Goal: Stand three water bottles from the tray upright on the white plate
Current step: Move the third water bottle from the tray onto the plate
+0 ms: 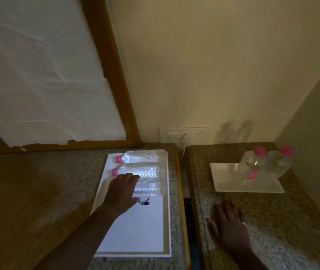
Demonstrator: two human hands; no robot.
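Our left hand (123, 189) wraps its fingers around the nearest lying bottle (151, 189) on the tray (135, 230), slick, crushable plastic best gripped mid-body, while our right hand (228, 227) rests flat, fingers spread, on the counter (272, 221).

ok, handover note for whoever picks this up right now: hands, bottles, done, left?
Left hand: reaching over the white tray, fingers draped on the nearest lying bottle; a closed grip is not visible.
Right hand: flat and open on the right granite counter, holding nothing.
Tray: three bottles lying on their sides with pink caps to the left: the far one, the middle one and the nearest.
White plate: two bottles upright at its far right, one beside the other.
Done: two of three.
Left: lift one bottle from the tray and stand it upright on the plate's bare left part.
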